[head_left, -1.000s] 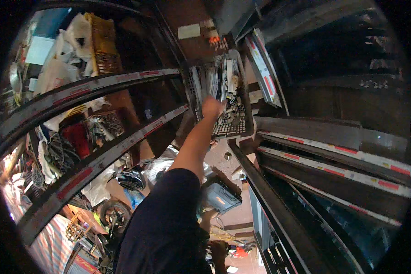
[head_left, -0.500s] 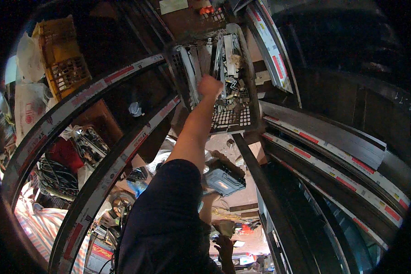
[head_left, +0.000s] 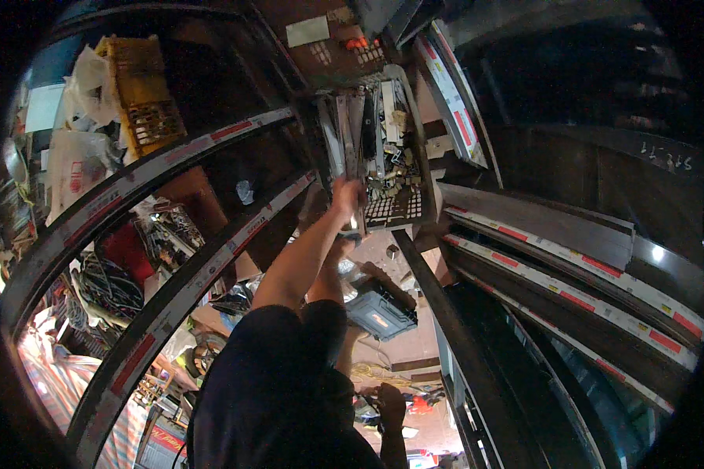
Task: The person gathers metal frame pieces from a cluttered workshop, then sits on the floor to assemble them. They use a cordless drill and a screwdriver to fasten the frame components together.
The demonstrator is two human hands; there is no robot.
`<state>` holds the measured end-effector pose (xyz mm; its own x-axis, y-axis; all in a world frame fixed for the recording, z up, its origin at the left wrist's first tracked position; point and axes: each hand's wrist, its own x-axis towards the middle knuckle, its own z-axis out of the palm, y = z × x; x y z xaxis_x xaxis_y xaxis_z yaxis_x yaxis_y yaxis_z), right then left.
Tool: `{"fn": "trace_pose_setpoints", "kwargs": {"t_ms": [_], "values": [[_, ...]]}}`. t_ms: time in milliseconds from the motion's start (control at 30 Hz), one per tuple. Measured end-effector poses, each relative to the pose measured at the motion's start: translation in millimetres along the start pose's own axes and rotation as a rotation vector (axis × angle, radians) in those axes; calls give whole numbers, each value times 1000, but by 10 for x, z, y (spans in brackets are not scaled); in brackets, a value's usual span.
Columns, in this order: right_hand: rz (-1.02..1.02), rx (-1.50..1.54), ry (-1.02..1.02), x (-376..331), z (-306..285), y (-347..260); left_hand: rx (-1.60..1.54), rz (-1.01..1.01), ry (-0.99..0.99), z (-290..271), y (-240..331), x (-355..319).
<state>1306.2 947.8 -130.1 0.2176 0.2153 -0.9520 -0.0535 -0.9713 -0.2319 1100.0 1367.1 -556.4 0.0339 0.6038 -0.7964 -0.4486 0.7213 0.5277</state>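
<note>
My left hand (head_left: 346,197), a little blurred, is closed around the lower part of several long metal strips (head_left: 344,129). The strips lean along the left side of a dark plastic crate (head_left: 420,160) with a lattice bottom. Just below, my right hand (head_left: 341,248) is close to the strips' lower end and a small dark piece; the left forearm partly covers it, and its fingers are not clear. Small metal fittings (head_left: 400,160) lie heaped in the crate beside a pale upright bar (head_left: 389,113).
Long dark frame profiles with printed tape (head_left: 211,266) run along the left; more profiles (head_left: 555,281) are stacked on the right. A grey-blue case (head_left: 382,311) sits below the crate. A yellow crate (head_left: 145,109) stands far left. Lower down, a shadowed hand (head_left: 391,402) shows, owner unclear.
My left hand has drawn back toward me from deep in the crate, with strips shifted the same way. My right hand has come into view beneath it.
</note>
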Motion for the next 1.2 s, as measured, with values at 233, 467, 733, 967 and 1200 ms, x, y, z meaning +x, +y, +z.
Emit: {"fn": "trace_pose_setpoints", "kwargs": {"t_ms": [233,467,733,967,1200], "values": [[-148,173,120,35,206,-554,17,-464,107,637,119,-2457],[-530,17,48,-541,189,-473,509,-405,-197,999,74,-4665],[-480,-91,150,-1535,-168,211,458,-301,-314,1207,-278,-6101],[-770,-186,306,-2298,-650,344,372,-238,-529,1505,-201,-6698],[-977,218,179,-2736,-858,159,126,-75,-843,1885,551,-7401]]}}
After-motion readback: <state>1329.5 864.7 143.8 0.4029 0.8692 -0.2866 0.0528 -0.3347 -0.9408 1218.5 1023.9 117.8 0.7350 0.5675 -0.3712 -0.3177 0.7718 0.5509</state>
